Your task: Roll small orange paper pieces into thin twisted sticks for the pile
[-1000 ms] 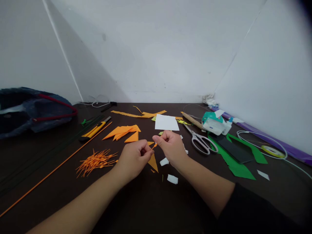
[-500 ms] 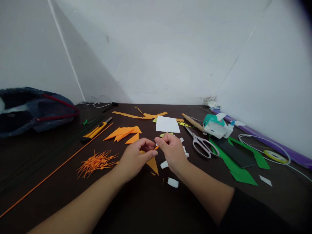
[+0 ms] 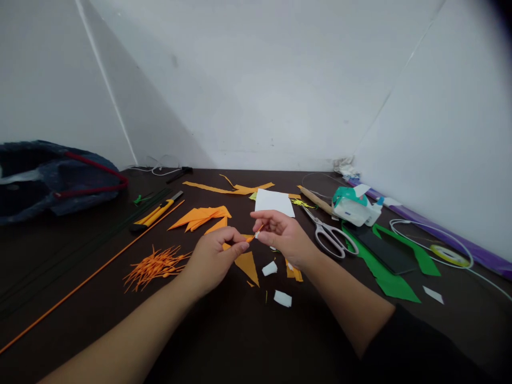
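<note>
Thumb and forefinger of my left hand (image 3: 218, 256) pinch a small twisted orange paper piece (image 3: 249, 239) with a thin tail. My right hand (image 3: 282, 234) is at the tail's other end, its thumb and fingers parted around the tip. A tiny white scrap (image 3: 257, 234) shows at the right thumb tip; whether it sticks there or to the tail I cannot tell. Beneath the hands lies an orange paper triangle (image 3: 248, 266). To the left is a pile of similar twisted orange pieces (image 3: 156, 268). White paper scraps (image 3: 282, 298) lie near my right wrist.
Folded orange paper (image 3: 200, 217), a yellow utility knife (image 3: 158, 212) and a long orange stick (image 3: 96, 274) are at left. A white sheet (image 3: 274, 202) lies ahead. Scissors (image 3: 330, 234), green paper (image 3: 394, 288), a dark flat slab (image 3: 384, 250) and a tissue pack (image 3: 352, 208) sit at right.
The fingers of my right hand have parted from their pinch and shifted slightly right, uncovering the tail and white scrap. My left hand keeps its pinch, having moved slightly left.
</note>
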Demonstrator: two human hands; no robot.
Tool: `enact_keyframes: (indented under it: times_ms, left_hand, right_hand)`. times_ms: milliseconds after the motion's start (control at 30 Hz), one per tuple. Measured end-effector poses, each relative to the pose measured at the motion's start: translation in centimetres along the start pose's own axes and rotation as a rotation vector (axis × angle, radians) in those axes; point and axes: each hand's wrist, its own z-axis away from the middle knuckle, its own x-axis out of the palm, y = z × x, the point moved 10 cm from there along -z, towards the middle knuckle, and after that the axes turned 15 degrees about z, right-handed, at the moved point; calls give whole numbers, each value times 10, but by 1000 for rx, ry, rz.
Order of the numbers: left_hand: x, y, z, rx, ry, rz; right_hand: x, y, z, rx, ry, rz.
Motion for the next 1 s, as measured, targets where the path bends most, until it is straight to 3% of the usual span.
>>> enact_keyframes:
  times_ms: [100, 433, 767, 1000]
  left_hand:
    - [0, 1, -1, 3, -38, -31]
    - [1, 3, 1, 18, -55, -71]
    - [-1, 9, 2, 77, -32, -223]
    - [4, 28, 5, 288, -24, -461]
  right_hand:
    - [0, -6, -1, -63, -49, 192]
    - [3, -21, 2, -170, 14, 601]
    - [13, -20, 4, -191, -11, 707]
    - [15, -16, 4, -119, -9, 727]
